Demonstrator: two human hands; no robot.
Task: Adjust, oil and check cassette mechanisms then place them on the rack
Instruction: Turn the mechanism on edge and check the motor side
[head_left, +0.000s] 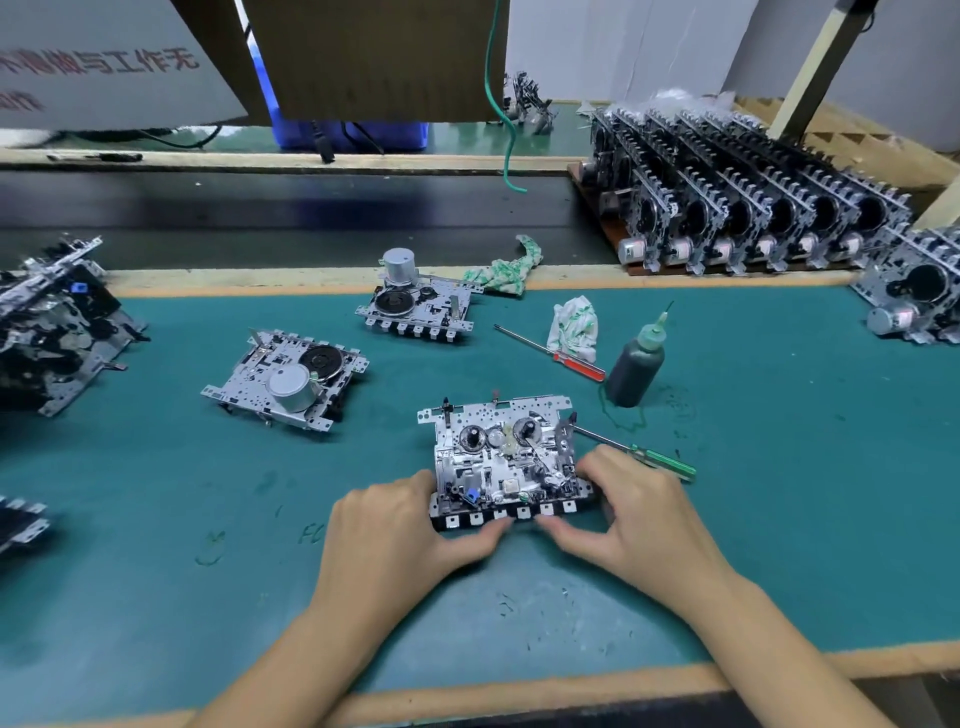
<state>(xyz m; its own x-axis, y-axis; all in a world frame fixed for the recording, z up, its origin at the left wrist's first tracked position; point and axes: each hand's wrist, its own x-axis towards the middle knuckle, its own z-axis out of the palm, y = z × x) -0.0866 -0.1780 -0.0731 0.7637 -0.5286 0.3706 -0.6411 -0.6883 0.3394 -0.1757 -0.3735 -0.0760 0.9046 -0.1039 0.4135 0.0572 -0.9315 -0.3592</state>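
A silver cassette mechanism (506, 452) lies face up on the green mat, its row of black keys toward me. My left hand (400, 525) grips its near left corner, thumb under the key row. My right hand (634, 509) grips the near right corner, thumb on the keys. A green-handled screwdriver (660, 460) lies behind my right hand, tip against the mechanism's right side. A dark oil bottle (635, 366) with a green nozzle stands upright to the back right. The rack (748, 213) at the far right carries several upright mechanisms.
Two more mechanisms (291, 376) (415, 304) lie on the mat further back. A heap of mechanisms (52, 322) sits at the left edge. A red-handled screwdriver (566, 356) and rags (574, 327) lie near the bottle. A dark conveyor belt (260, 218) runs behind the mat.
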